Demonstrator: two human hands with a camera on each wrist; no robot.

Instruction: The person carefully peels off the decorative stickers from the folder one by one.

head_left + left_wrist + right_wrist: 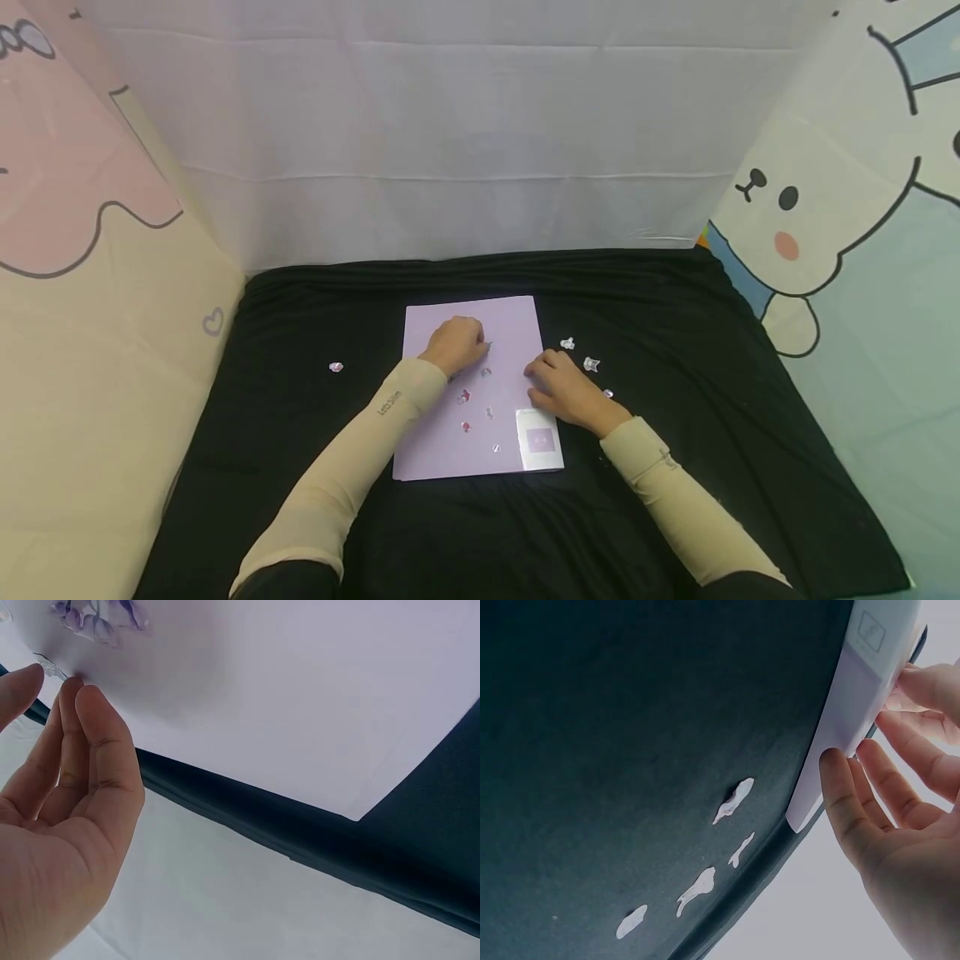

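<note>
A light purple folder (435,450) lies on the black cloth, with several small clear-edged stickers on it, among them a red-patterned sticker (464,397). Over its upper part is my left hand (456,346), fingers bent and thumb close to the fingertips. Between those tips the left wrist view shows a small clear sticker (51,666), partly hidden. Purple flower-like shapes (97,622) show on the folder nearby. My right hand (570,387) rests at the folder's right edge, its fingers spread and holding no sticker.
On the black cloth (300,467) lie loose stickers: a bear-like one (567,343) and a pale one (592,364) right of the folder, and another sticker (336,367) to its left. A white label (540,458) sits at the folder's lower right corner. A white curtain (480,150) hangs behind.
</note>
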